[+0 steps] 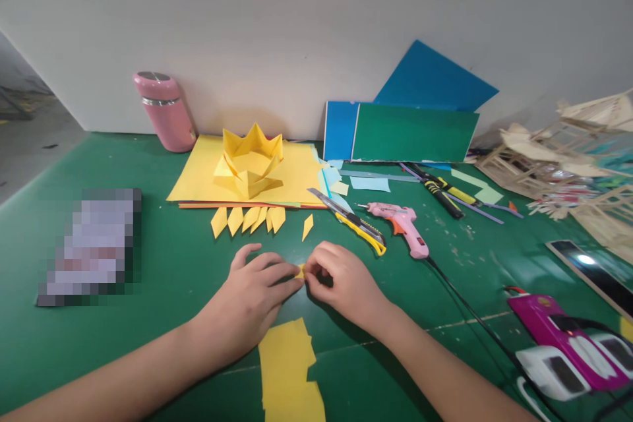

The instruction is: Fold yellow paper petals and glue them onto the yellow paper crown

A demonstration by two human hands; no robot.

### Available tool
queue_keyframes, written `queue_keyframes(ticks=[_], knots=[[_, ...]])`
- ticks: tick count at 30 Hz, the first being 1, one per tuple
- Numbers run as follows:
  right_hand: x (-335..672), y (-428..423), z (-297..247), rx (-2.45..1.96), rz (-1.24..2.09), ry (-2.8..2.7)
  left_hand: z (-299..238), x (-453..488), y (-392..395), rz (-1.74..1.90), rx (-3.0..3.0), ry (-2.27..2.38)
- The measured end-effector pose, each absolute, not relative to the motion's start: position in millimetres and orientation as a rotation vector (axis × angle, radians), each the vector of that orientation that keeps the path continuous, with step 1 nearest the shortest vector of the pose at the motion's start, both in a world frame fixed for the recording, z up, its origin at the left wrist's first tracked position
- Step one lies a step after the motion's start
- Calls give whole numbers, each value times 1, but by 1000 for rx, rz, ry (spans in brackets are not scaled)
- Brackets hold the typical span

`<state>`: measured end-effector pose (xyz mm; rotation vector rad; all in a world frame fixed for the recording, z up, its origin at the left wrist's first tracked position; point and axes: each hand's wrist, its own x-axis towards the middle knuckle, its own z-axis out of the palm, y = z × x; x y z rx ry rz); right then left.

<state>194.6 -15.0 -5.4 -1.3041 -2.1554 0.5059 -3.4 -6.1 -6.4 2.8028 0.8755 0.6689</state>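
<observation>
1. You have both hands together just above the near middle of the bench (173,237), meeting at a small yellow paper piece (301,271), most of which your fingers hide.
2. Your right hand (341,277) pinches the piece's right end between thumb and forefinger. Your left hand (257,280) has its fingertips on the left end; whether that thumb grips from below, you cannot tell from here.
3. The step in hand looks like folding or creasing this piece, though the fold itself is covered.
4. Beyond your fingers, a kite-shaped piece (307,228) lies on its own. To its left, a row of similar yellow pieces (220,223) sits along the front of the paper stack, some overlapping.
5. On the yellow sheet (198,165) topping that stack stands a pointed yellow paper ring (247,175).
6. The next move seems to call for a steady left hand and careful edge alignment before you press the crease flat; paper this small could easily skew.
7. Nearer you lie yellow paper offcuts (284,356), apart from the piece you handle.
</observation>
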Motion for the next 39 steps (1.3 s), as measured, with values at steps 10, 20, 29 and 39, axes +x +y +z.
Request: queue_keyframes(ticks=[10,20,29,39], knots=[[195,-16,-5,-1293,579,-2129,7,0,-12,480,2821,953],[202,-17,0,-1239,807,-2038,-4,-1,-10,525,2832,933],[199,-18,-2,-1197,721,-2080,-4,-2,-9,499,2794,944],[199,-19,-2,-1222,648,-2155,-4,-2,-9,552,2736,904]])
